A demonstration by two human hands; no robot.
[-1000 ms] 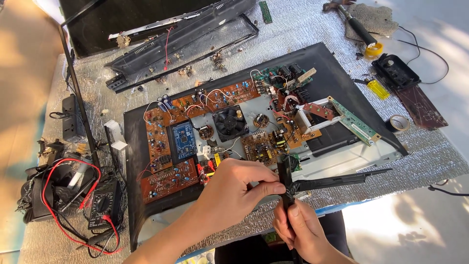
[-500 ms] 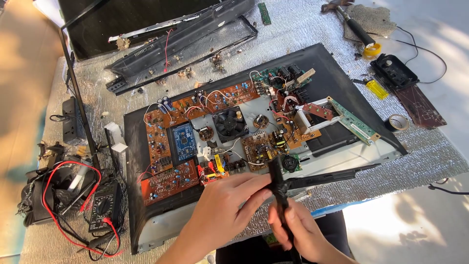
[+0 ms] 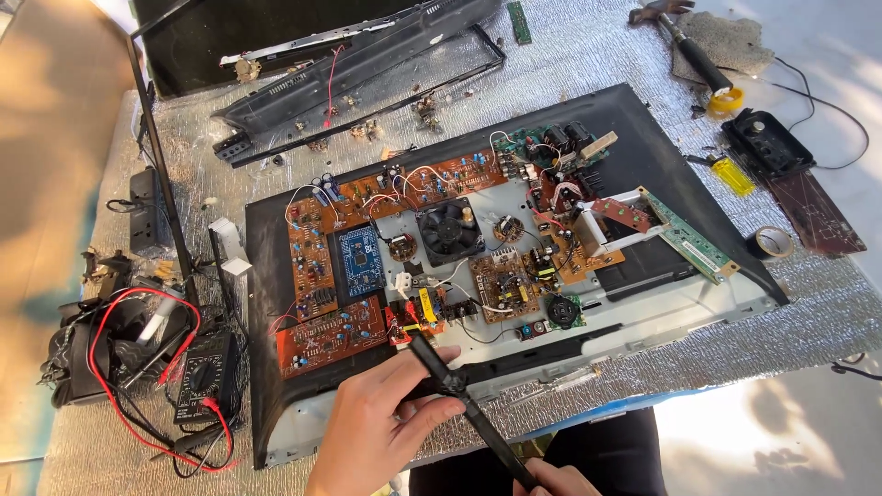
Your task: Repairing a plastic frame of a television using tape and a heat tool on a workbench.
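Note:
My left hand (image 3: 377, 424) is closed around a thin black bar (image 3: 439, 369) that slants from upper left to lower right over the near edge of an opened display panel (image 3: 276, 424). My right hand (image 3: 553, 479) grips the bar's lower end at the bottom edge of the view and is mostly cut off. Just beyond the bar's tip lie orange circuit boards (image 3: 333, 336), a blue board (image 3: 359, 260) and a black fan (image 3: 450, 228) mounted on the panel's metal back.
A black multimeter (image 3: 204, 377) with red leads lies left of the panel. Black frame pieces (image 3: 349, 55) lie at the back. A hammer (image 3: 691, 46), a yellow-handled tool (image 3: 732, 174), a tape roll (image 3: 774, 242) and a black box (image 3: 767, 142) sit at the right on silver foil matting.
Both hands have dropped toward the near edge and the bar has tilted from nearly upright to slanting. The long black strip that stuck out to the right now lies along the panel's front.

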